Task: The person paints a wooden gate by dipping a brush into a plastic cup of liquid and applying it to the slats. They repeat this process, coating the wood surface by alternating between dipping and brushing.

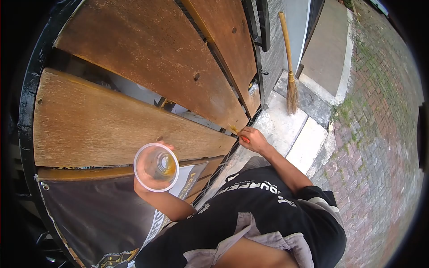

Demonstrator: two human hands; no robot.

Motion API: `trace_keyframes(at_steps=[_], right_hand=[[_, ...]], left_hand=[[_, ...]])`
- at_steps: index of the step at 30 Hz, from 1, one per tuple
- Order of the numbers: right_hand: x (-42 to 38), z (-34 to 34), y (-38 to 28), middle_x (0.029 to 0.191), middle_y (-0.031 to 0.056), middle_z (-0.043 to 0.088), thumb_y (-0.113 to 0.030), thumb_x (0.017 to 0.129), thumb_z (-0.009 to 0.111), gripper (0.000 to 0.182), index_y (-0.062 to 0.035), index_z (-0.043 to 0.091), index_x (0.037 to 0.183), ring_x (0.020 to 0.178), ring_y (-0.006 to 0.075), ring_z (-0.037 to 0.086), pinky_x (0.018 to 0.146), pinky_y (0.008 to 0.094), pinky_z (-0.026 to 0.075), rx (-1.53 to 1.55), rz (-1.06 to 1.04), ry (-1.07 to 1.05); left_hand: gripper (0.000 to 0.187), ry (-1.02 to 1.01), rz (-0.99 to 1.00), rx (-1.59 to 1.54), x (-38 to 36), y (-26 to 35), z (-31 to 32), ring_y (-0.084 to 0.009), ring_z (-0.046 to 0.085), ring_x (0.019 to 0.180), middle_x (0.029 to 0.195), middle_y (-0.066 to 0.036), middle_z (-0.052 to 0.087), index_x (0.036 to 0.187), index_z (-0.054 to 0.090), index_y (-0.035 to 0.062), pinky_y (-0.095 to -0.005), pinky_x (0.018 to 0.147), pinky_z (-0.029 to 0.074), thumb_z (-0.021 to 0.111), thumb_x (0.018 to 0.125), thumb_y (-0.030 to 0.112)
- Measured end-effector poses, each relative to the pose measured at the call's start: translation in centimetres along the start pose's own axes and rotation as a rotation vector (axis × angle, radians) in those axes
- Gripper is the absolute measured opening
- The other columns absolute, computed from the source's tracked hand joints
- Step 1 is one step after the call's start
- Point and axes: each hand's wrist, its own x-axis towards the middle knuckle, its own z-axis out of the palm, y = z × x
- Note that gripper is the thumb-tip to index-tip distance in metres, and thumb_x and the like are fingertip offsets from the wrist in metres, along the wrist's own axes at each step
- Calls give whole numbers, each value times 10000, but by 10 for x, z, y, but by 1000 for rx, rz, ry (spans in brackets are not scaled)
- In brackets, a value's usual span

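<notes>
My left hand (pixel 141 190) is wrapped round a clear plastic cup (pixel 156 166), its open mouth facing up at me. A little yellow-brown liquid shows inside the cup. Between the fingers of my right hand (pixel 255 140) is a small paintbrush (pixel 244 139) with a red handle. Its bristles, tinted yellow, are right at the lower right end of a dark brown wooden plank (pixel 152 58). A paler, drier-looking plank (pixel 103 123) runs just below, behind the cup.
A black metal frame (pixel 27 105) holds the planks. Below them hangs a dark printed banner (pixel 94 214). A straw broom (pixel 291 89) leans against the grey wall, above a pale concrete step (pixel 286 127). Brick paving (pixel 375 178) lies to the right.
</notes>
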Motion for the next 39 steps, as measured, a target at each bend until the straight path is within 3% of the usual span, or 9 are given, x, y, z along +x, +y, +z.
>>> trace_keyframes(at_steps=[9,12,16,19,23,25,28,31,39], right_hand=[[26,-32,-61,796,91,664,3,789,654,135,10,679,922,832,213,684,751,321,549,551,205,322],[26,-33,-56,1003,150,657,16,851,604,150,42,644,993,948,296,671,897,474,567,1447,438,420],[33,-47,-58,1017,164,661,-28,873,620,133,24,649,992,948,305,679,876,453,573,1659,455,446],[33,-32,-27,977,139,688,-44,885,635,188,42,649,1052,881,312,697,823,434,582,1554,578,419],[-20,33,68,879,158,724,-127,818,697,173,-29,731,956,775,206,708,741,323,562,211,771,360],[-55,48,100,861,173,722,-122,805,687,111,-59,752,869,739,178,701,711,309,548,87,1007,323],[-40,23,78,847,141,726,-115,823,666,135,-51,746,911,705,174,693,686,297,552,183,1012,399],[13,-2,42,868,78,696,-119,863,676,226,-9,679,1061,714,152,678,658,279,564,978,1017,567],[75,-86,-70,972,105,645,-111,896,663,257,19,607,1111,853,212,652,777,362,528,1650,424,508]], left_hand=[[1204,51,-154,-22,3,10,5,-319,538,1195,1247,-208,564,1411,372,-40,-441,1009,421,993,427,267],[1201,4,-44,7,-2,0,1,-313,538,1196,1243,-200,567,1410,372,-41,-437,1008,421,994,428,263],[1202,33,-56,3,-3,1,-1,-307,538,1195,1234,-197,570,1411,373,-39,-428,1000,425,995,428,261],[1204,-31,-69,45,1,2,-4,-305,538,1196,1233,-198,567,1413,370,-37,-422,997,427,995,434,278],[1235,15,-81,50,2,5,0,-306,544,1189,1236,-194,567,1413,369,-36,-430,1008,416,997,418,340],[1232,43,-131,75,1,7,1,-306,548,1181,1235,-190,568,1414,369,-32,-434,1014,409,995,421,345],[1230,71,-190,42,-1,10,3,-307,550,1176,1242,-188,564,1417,367,-31,-439,1017,407,993,428,345],[1223,32,-91,40,2,6,2,-309,545,1180,1249,-188,561,1422,364,-32,-444,1017,406,991,439,335],[1218,25,-54,65,0,2,0,-308,534,1190,1254,-184,558,1428,360,-33,-443,1012,411,989,449,326]])
